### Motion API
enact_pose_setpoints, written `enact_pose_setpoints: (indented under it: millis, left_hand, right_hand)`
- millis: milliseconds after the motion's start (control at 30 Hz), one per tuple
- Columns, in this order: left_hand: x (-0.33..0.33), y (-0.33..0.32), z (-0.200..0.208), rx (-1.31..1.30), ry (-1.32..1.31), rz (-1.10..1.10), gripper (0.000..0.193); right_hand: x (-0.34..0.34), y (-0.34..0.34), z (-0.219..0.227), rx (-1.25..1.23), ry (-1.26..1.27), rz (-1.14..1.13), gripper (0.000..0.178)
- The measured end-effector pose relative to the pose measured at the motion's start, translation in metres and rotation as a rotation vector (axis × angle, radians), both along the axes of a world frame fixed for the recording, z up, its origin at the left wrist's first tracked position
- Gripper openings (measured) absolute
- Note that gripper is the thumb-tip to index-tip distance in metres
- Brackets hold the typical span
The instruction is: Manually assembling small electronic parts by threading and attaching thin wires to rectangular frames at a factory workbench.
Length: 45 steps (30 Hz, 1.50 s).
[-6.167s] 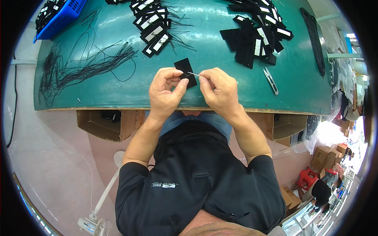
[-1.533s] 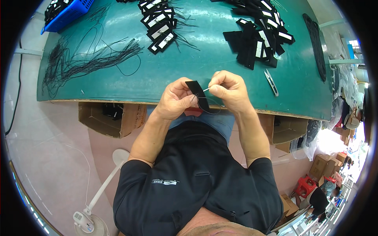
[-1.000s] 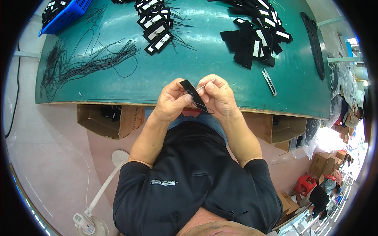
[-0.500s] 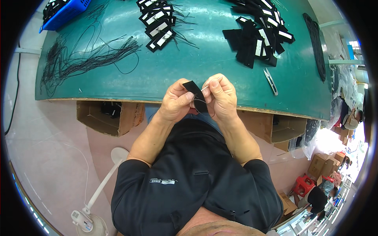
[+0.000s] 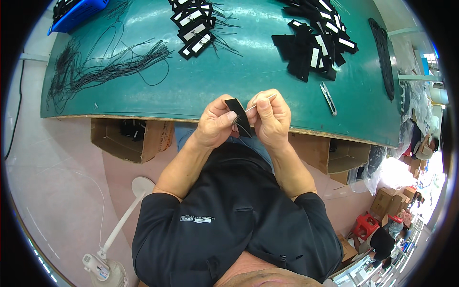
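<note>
My left hand [image 5: 214, 123] is closed on a flat black fabric strip [image 5: 235, 106], pinching it between thumb and fingers just past the table's near edge. Thin dark cord [image 5: 243, 128] curls across the strip's lower part beside my left thumb. My right hand [image 5: 271, 119] is closed in a pinch on a thin, pale, needle-like rod [image 5: 252, 107]. The rod's tip points toward the strip's right edge; whether it touches cannot be made out. My curled fingers hide part of the strip and cord.
On the green table [image 5: 215, 81] lie loose dark cords [image 5: 119, 64] at left, black tags with white labels [image 5: 196, 36], more black pieces [image 5: 311, 52], thread snips [image 5: 328, 98] and a dark cord bundle [image 5: 381, 57]. A blue basket [image 5: 81, 14] stands far left. Cardboard boxes [image 5: 155, 141] sit below the edge.
My right hand has moved slightly right, showing more of the rod. The cord loop across the strip has become smaller, and the strip has shifted a little right.
</note>
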State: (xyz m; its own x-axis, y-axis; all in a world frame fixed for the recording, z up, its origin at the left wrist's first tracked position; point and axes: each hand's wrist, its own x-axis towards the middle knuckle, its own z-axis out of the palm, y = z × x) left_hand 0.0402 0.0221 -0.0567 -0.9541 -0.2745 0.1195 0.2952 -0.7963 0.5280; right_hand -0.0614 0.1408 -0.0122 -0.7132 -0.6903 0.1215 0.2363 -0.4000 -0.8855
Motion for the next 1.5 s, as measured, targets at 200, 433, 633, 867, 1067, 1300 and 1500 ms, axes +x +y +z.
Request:
enact_pose_setpoints:
  millis: [200, 433, 633, 867, 1067, 1300, 1500]
  left_hand:
    - [0.001, -0.003, 0.005, -0.020, -0.052, -0.008, 0.013]
    - [0.007, -0.014, 0.004, -0.098, 0.025, 0.044, 0.018]
    - [0.012, -0.019, 0.001, -0.090, -0.064, 0.115, 0.018]
    - [0.010, -0.018, 0.007, -0.089, -0.100, 0.094, 0.014]
    - [0.009, -0.018, 0.007, -0.117, -0.111, 0.076, 0.014]
    - [0.011, -0.017, 0.009, -0.144, -0.181, 0.062, 0.012]
    - [0.015, -0.020, 0.018, -0.369, -0.233, 0.105, 0.013]
  right_hand:
    - [-0.004, -0.004, -0.009, -0.034, -0.209, 0.067, 0.025]
    - [-0.028, -0.004, -0.016, -0.052, -0.308, -0.100, 0.026]
    - [-0.055, 0.013, 0.002, -0.125, -0.343, -0.207, 0.024]
    - [-0.089, 0.043, -0.010, -0.290, -0.306, -0.105, 0.024]
    - [-0.098, 0.047, -0.015, -0.343, -0.297, -0.077, 0.026]
    - [-0.096, 0.043, -0.008, -0.320, -0.301, -0.106, 0.026]
    - [-0.101, 0.046, -0.010, -0.232, -0.229, -0.154, 0.026]
